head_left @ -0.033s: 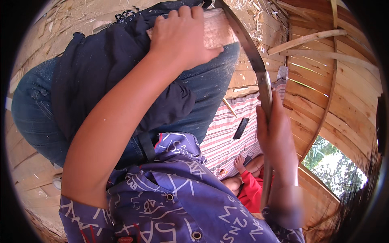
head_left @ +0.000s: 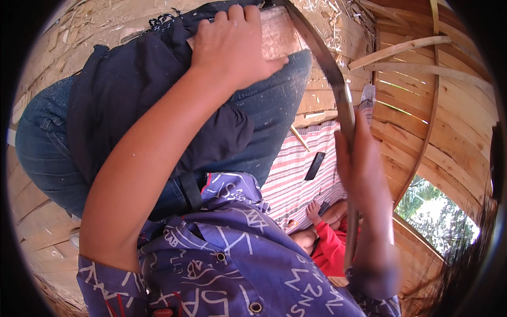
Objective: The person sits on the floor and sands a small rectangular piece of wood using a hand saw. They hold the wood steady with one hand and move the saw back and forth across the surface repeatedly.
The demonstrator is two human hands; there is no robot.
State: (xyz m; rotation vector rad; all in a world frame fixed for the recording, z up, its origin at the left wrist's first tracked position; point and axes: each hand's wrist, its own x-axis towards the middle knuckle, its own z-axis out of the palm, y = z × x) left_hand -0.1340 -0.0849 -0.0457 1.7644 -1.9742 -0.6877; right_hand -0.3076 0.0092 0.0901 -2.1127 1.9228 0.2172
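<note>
My left hand [head_left: 229, 47] is wrapped over a pale wooden block [head_left: 282, 34] on my lap, its fingers across the top and the thumb along the near side. In my right hand [head_left: 364, 164] is a long curved-bladed knife [head_left: 322, 53], gripped by its handle, which extends down along my forearm. The dark blade arcs up and left past the block's right end; whether its edge touches the wood I cannot tell. A dark cloth [head_left: 137, 90] covers part of my legs beneath the left forearm, and the right hand is a little blurred.
Close on my right, a small person in a red top [head_left: 332, 243] sits on a striped mat [head_left: 290, 169]. A black phone [head_left: 315, 166] and a thin stick [head_left: 300, 138] lie there too. Wood shavings [head_left: 335, 31] litter the plank floor. Curved wooden strips [head_left: 398, 52] stand by the plank wall [head_left: 406, 100].
My left hand and the block have shifted slightly left. My right hand with the knife has moved a little, its forearm slightly further right.
</note>
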